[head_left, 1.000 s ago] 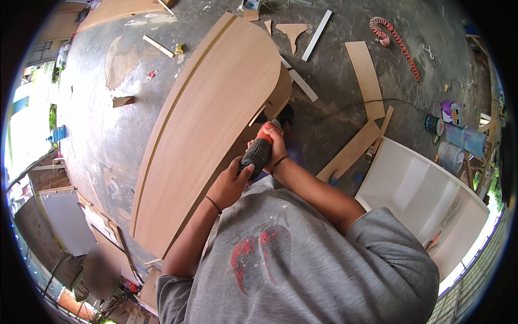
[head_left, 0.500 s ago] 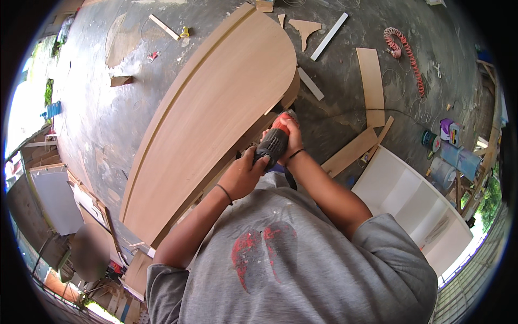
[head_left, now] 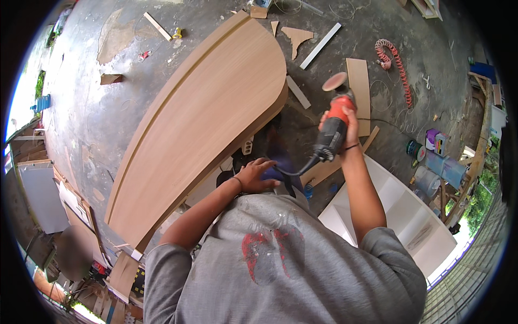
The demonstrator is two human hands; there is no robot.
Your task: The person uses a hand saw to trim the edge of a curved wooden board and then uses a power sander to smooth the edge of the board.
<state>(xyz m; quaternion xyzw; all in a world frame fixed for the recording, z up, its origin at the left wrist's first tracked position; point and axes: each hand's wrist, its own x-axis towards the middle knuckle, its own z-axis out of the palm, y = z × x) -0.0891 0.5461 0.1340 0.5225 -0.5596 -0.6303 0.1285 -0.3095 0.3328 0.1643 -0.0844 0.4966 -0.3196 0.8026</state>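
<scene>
My right hand (head_left: 352,125) is wrapped round a red and black angle grinder (head_left: 333,132), lifted off to the right of a curved wooden tabletop (head_left: 208,113). On the grinder's head a round sanding disc (head_left: 334,81) faces away from me, apart from the wood. A dark cable runs from the tool's rear end down toward my lap. My left hand (head_left: 254,176) is empty with its fingers apart, low in front of my shirt and nearest the tabletop's near edge.
A white power strip (head_left: 247,147) shows beside the tabletop's near edge. To the right stands a white open cabinet (head_left: 388,189). Wood offcuts (head_left: 358,86), a white strip (head_left: 320,46) and a red coiled hose (head_left: 400,70) lie on the floor. Tins and tubs (head_left: 436,141) stand at far right.
The left hand has let go of the grinder and opened. My right hand has swung the grinder away from the tabletop's edge, to the right and upward in view.
</scene>
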